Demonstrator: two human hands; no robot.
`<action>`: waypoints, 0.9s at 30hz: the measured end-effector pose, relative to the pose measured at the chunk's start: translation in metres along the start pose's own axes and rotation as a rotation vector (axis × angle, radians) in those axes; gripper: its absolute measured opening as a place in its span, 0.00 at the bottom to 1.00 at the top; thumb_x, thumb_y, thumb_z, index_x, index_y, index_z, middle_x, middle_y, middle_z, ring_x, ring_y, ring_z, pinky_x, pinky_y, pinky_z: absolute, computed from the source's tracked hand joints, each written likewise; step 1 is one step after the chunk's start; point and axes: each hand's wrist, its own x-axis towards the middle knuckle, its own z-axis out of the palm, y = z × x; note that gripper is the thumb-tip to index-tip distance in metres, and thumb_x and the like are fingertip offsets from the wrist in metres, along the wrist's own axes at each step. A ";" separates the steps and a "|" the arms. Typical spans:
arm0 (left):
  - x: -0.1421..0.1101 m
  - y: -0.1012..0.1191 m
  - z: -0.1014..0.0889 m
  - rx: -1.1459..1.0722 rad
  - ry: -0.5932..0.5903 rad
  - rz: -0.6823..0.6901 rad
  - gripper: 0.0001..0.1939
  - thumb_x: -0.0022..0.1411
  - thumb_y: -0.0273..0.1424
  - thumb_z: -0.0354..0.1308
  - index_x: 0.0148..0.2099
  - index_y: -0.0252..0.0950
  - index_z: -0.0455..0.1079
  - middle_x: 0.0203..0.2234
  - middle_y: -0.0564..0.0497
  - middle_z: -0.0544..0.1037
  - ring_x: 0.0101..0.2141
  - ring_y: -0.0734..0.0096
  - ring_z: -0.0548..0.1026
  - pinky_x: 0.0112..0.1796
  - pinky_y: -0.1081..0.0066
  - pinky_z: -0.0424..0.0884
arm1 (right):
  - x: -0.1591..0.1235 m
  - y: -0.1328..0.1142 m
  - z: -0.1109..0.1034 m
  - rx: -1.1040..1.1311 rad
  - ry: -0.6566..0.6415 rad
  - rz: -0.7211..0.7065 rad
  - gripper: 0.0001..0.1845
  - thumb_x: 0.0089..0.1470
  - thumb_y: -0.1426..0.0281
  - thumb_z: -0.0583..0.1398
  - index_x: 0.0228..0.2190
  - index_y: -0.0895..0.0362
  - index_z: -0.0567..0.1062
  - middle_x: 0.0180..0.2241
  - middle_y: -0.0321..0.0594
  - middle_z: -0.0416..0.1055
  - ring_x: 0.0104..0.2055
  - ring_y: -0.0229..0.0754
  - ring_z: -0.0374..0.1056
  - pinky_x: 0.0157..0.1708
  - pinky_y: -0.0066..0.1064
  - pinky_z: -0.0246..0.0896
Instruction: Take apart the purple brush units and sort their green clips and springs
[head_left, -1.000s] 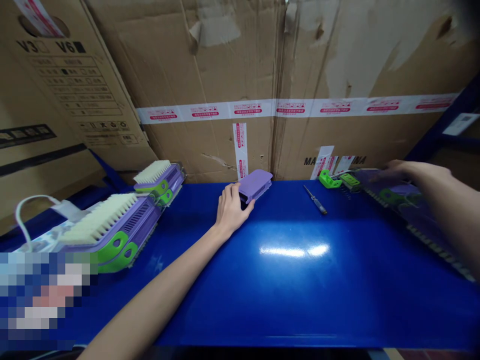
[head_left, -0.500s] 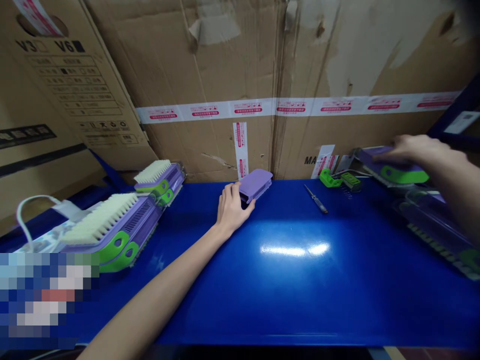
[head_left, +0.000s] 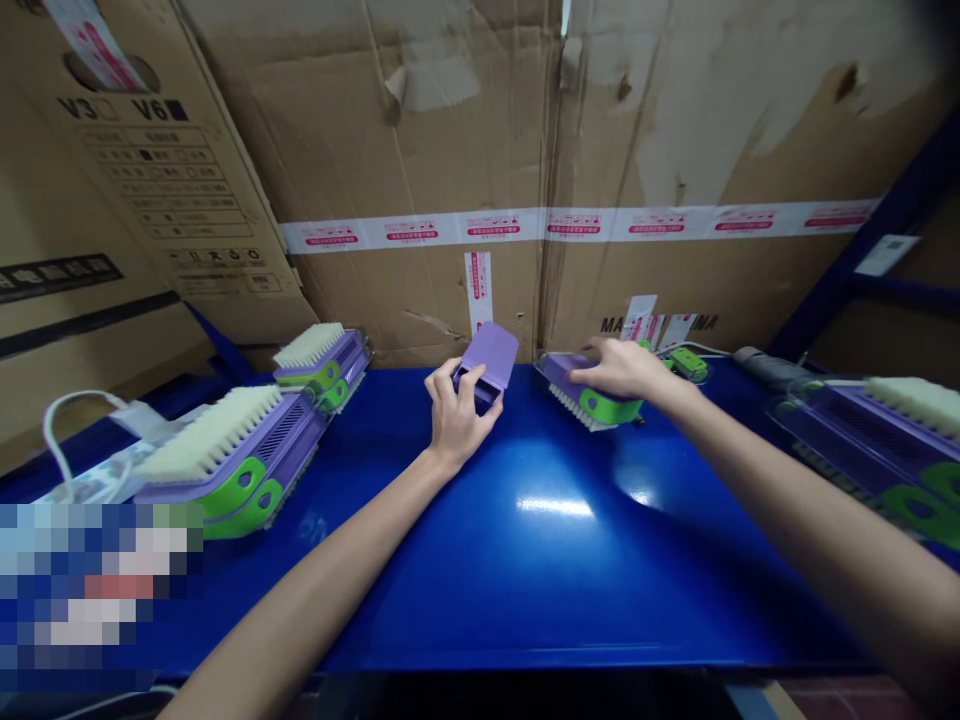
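My left hand [head_left: 454,415] grips a small purple plastic cover [head_left: 489,358] and holds it tilted up just above the blue table [head_left: 525,560]. My right hand [head_left: 619,368] rests closed on top of a purple brush with a green fitting [head_left: 592,398], bristles down, close to the right of the cover. The two parts are apart by a small gap.
Purple-and-green brushes with white bristles lie in a row at the left [head_left: 225,455] and another at the right edge [head_left: 885,430]. Green parts [head_left: 686,362] lie by the cardboard boxes [head_left: 480,170] at the back. A white cable [head_left: 67,420] curls at the far left.
My right hand lifted a brush from the pile at the right and carried it left to the middle of the table. My left hand tipped the purple cover up off the table.
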 end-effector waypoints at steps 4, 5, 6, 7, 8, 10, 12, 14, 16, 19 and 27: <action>0.000 0.003 -0.004 0.020 0.023 0.173 0.24 0.55 0.31 0.62 0.53 0.39 0.61 0.50 0.39 0.61 0.50 0.53 0.60 0.47 0.55 0.65 | -0.007 -0.021 0.011 0.049 0.030 -0.009 0.33 0.47 0.50 0.59 0.49 0.56 0.72 0.46 0.54 0.73 0.49 0.61 0.69 0.43 0.46 0.65; 0.001 0.003 -0.005 0.027 0.041 0.220 0.23 0.55 0.30 0.62 0.53 0.39 0.61 0.50 0.39 0.61 0.50 0.53 0.60 0.47 0.56 0.65 | -0.008 -0.026 0.011 0.082 0.073 -0.021 0.33 0.47 0.49 0.59 0.49 0.57 0.72 0.46 0.55 0.73 0.50 0.62 0.67 0.45 0.48 0.63; 0.001 0.003 -0.006 0.035 0.069 0.266 0.23 0.55 0.30 0.62 0.53 0.41 0.61 0.49 0.41 0.62 0.51 0.55 0.59 0.48 0.57 0.65 | -0.009 -0.031 0.009 0.143 0.120 -0.036 0.33 0.48 0.48 0.58 0.49 0.58 0.72 0.47 0.55 0.72 0.52 0.61 0.66 0.47 0.50 0.62; 0.002 0.003 -0.006 0.044 0.105 0.312 0.23 0.55 0.29 0.63 0.52 0.42 0.62 0.48 0.42 0.63 0.50 0.57 0.59 0.49 0.58 0.64 | -0.011 -0.037 0.008 0.235 0.160 -0.051 0.34 0.50 0.47 0.56 0.49 0.58 0.72 0.49 0.55 0.71 0.53 0.60 0.65 0.49 0.50 0.61; 0.002 0.004 -0.007 0.055 0.141 0.355 0.23 0.55 0.28 0.63 0.51 0.44 0.62 0.47 0.44 0.63 0.50 0.59 0.59 0.49 0.59 0.64 | -0.013 -0.044 0.006 0.352 0.185 -0.067 0.35 0.52 0.45 0.54 0.50 0.59 0.71 0.50 0.55 0.70 0.54 0.59 0.65 0.51 0.49 0.60; 0.004 0.004 -0.010 0.069 0.206 0.426 0.22 0.54 0.26 0.63 0.49 0.47 0.64 0.45 0.47 0.65 0.49 0.62 0.60 0.50 0.61 0.63 | -0.018 -0.058 0.003 0.632 0.174 -0.094 0.38 0.52 0.43 0.52 0.52 0.59 0.68 0.53 0.53 0.68 0.54 0.54 0.65 0.53 0.47 0.60; 0.006 0.006 -0.013 0.071 0.251 0.478 0.21 0.53 0.26 0.64 0.47 0.49 0.65 0.44 0.50 0.66 0.48 0.64 0.60 0.51 0.62 0.62 | -0.025 -0.073 0.004 0.901 0.119 -0.127 0.40 0.50 0.43 0.55 0.53 0.58 0.67 0.54 0.51 0.68 0.54 0.52 0.66 0.53 0.45 0.61; 0.009 0.008 -0.015 0.063 0.290 0.510 0.20 0.52 0.26 0.65 0.45 0.49 0.66 0.44 0.51 0.67 0.48 0.65 0.60 0.51 0.63 0.61 | -0.032 -0.083 0.005 1.115 0.066 -0.181 0.39 0.48 0.45 0.59 0.54 0.56 0.66 0.53 0.47 0.69 0.51 0.49 0.68 0.51 0.43 0.64; 0.010 0.011 -0.016 0.067 0.307 0.540 0.20 0.52 0.27 0.66 0.45 0.49 0.66 0.44 0.51 0.67 0.48 0.66 0.60 0.52 0.63 0.60 | -0.035 -0.087 0.006 1.228 0.039 -0.229 0.36 0.47 0.50 0.61 0.53 0.55 0.66 0.51 0.44 0.71 0.49 0.47 0.69 0.49 0.42 0.66; 0.008 0.013 -0.012 0.080 0.252 0.570 0.21 0.54 0.30 0.65 0.48 0.50 0.64 0.45 0.50 0.66 0.50 0.66 0.62 0.54 0.61 0.59 | -0.027 -0.075 -0.004 1.178 0.141 -0.211 0.38 0.46 0.54 0.63 0.56 0.55 0.64 0.49 0.45 0.72 0.48 0.49 0.70 0.48 0.42 0.66; -0.004 0.007 -0.002 -0.043 -0.167 0.321 0.25 0.58 0.31 0.59 0.57 0.46 0.59 0.54 0.42 0.65 0.55 0.55 0.63 0.56 0.49 0.55 | 0.013 0.050 -0.074 0.266 0.596 0.206 0.35 0.49 0.58 0.61 0.54 0.65 0.68 0.49 0.57 0.69 0.51 0.55 0.64 0.48 0.40 0.57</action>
